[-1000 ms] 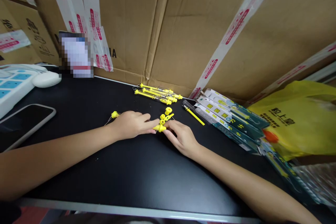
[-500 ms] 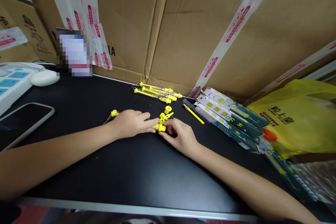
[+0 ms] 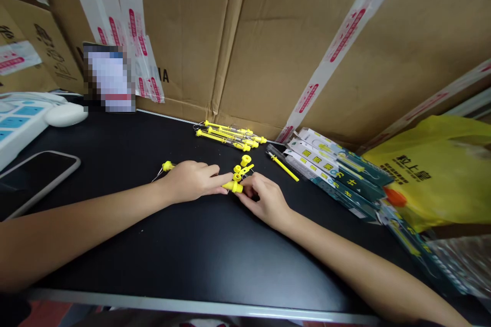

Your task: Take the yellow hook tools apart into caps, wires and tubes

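A slim yellow rod-shaped tool [image 3: 235, 186] lies across both hands, with a flanged cap at its right end. Wire loops stick out from its left end, past my left wrist. My left hand [image 3: 194, 180] is closed around the shaft and hides its middle. At the capped end, the thumb and fingers of my right hand [image 3: 264, 198] are pinched together on the tip. Just behind the cap stand a yellow flanged bushing [image 3: 245, 160], smaller yellow rings [image 3: 237, 169] and a flat yellow clip [image 3: 246, 169] with a thin wire.
Several similar yellow tools [image 3: 230, 135] lie at the back against a cardboard box [image 3: 184, 36]. A loose yellow stick [image 3: 284, 167] is beside printed cartons [image 3: 333, 173]. Further right sits a yellow bag [image 3: 441, 173]. A phone [image 3: 38, 179] and power strip [image 3: 23, 122] occupy the left.
My right fingers have shifted slightly right and up at the capped end of the tool. My left hand stays in place, still closed on the shaft.
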A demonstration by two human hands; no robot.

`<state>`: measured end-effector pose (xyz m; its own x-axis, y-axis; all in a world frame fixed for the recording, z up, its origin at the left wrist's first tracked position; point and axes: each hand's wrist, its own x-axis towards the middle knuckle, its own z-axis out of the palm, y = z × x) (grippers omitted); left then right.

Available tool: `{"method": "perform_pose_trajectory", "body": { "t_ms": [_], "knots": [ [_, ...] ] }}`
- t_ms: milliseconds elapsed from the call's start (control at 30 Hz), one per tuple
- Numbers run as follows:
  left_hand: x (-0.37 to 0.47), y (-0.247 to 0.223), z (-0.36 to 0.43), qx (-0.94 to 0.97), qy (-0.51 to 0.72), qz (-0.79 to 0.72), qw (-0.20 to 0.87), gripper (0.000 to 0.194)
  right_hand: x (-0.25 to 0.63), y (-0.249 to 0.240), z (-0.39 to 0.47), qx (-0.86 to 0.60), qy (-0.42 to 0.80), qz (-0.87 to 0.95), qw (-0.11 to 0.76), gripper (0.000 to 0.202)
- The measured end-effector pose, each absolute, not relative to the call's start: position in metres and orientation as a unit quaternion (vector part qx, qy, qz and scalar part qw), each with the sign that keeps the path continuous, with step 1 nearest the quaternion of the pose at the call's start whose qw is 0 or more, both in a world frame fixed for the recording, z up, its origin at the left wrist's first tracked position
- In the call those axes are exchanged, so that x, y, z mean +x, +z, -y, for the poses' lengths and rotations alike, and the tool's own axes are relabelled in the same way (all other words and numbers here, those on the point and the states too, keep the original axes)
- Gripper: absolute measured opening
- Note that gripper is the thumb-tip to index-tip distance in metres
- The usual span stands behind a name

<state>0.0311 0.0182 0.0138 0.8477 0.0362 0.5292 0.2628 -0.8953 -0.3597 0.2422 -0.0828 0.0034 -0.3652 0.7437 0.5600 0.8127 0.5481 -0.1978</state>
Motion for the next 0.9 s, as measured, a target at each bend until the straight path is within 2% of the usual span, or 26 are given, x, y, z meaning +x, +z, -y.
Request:
{"method": "perform_pose_trajectory", "body": {
  "t_ms": [133, 267, 467, 667, 800, 900],
  "knots": [
    [0.031, 0.015, -0.018, -0.937, -0.265, 0.087, 0.211, 0.033, 0.24, 0.008, 0.085, -0.513, -0.027, 0.806, 0.294, 0.024],
    [0.031, 0.016, -0.018, -0.936, -0.264, 0.092, 0.214, 0.033, 0.241, 0.012, 0.084, -0.518, -0.035, 0.814, 0.26, 0.017],
    [0.031, 0.015, -0.018, -0.939, -0.252, 0.107, 0.21, 0.033, 0.242, 0.003, 0.081, -0.505, -0.045, 0.811, 0.292, 0.007],
    [0.032, 0.015, -0.018, -0.934, -0.27, 0.107, 0.206, 0.032, 0.241, 0.005, 0.084, -0.52, -0.011, 0.785, 0.336, 0.024],
    [0.031, 0.015, -0.018, -0.938, -0.258, 0.103, 0.208, 0.033, 0.24, 0.012, 0.085, -0.523, -0.013, 0.803, 0.284, 0.011],
    [0.031, 0.015, -0.018, -0.938, -0.257, 0.106, 0.206, 0.033, 0.24, 0.012, 0.083, -0.526, -0.021, 0.808, 0.264, 0.015]
  ]
}}
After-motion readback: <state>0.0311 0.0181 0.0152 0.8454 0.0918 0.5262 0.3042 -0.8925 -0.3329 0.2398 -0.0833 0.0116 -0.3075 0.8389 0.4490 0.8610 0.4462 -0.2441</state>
